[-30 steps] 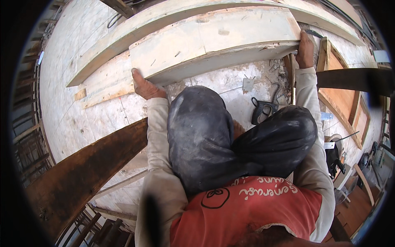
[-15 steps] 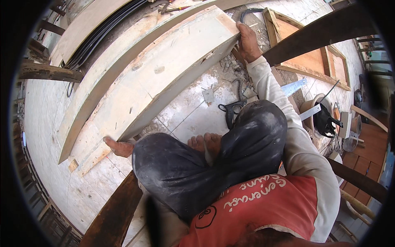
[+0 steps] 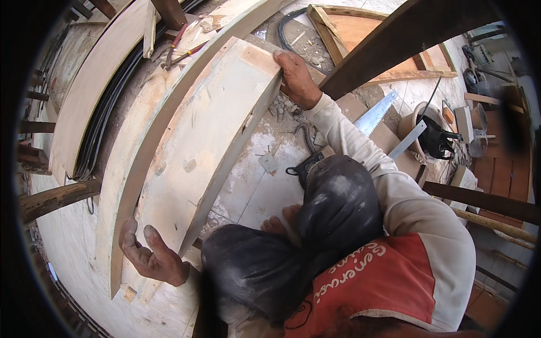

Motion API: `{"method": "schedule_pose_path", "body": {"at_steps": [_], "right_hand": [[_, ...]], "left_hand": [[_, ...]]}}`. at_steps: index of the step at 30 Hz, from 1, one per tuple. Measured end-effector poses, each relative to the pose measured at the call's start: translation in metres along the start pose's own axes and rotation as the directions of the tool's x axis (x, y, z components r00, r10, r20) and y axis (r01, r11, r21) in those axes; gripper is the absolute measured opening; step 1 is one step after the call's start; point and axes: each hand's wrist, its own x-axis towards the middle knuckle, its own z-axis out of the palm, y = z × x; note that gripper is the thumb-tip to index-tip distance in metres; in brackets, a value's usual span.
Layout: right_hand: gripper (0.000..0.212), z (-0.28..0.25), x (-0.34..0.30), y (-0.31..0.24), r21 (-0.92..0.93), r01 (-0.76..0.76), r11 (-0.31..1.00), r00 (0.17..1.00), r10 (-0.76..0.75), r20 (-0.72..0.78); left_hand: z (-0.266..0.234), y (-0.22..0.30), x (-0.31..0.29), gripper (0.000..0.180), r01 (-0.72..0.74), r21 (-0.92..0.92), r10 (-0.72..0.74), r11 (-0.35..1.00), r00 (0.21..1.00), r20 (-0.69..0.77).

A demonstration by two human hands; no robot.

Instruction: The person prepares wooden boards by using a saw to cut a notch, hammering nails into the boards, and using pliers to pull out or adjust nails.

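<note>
The long, pale, stained wooden box beam [image 3: 197, 146] lies aslant before my dark-trousered knees [image 3: 344, 194]; its boards appear already joined, while its placement, I judge, is still to be settled. My right hand [image 3: 300, 81] is clamped on the beam's far end. My left hand [image 3: 158, 262], fingers parted and curled, is at the near end without gripping; contact cannot be told. Left of the beam runs a long pale plank [image 3: 121, 180]; right of it lies a silver toothed saw blade [image 3: 376, 114]; beyond its far end, a timber-framed orange-brown panel [image 3: 355, 34].

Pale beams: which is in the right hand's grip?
The inner beam, nearest the knees: the right hand grips its far end, not the outer beam.
</note>
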Motion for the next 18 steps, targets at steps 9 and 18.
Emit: {"method": "schedule_pose_path", "body": {"at_steps": [9,18], "right_hand": [[0.041,0.004,-0.008,-0.016,-0.395,0.097,0.913,0.995,-0.094,0.027],[0.036,-0.062,-0.119,-0.082,-0.067,-0.206,0.976,0.978,0.205,-0.029]], "left_hand": [[0.220,0.071,0.058,0.088,-0.689,0.105,0.330,0.717,0.469,0.819],[0.258,0.076,0.045,0.088,-0.789,0.213,0.195,0.577,0.386,0.901]]}}
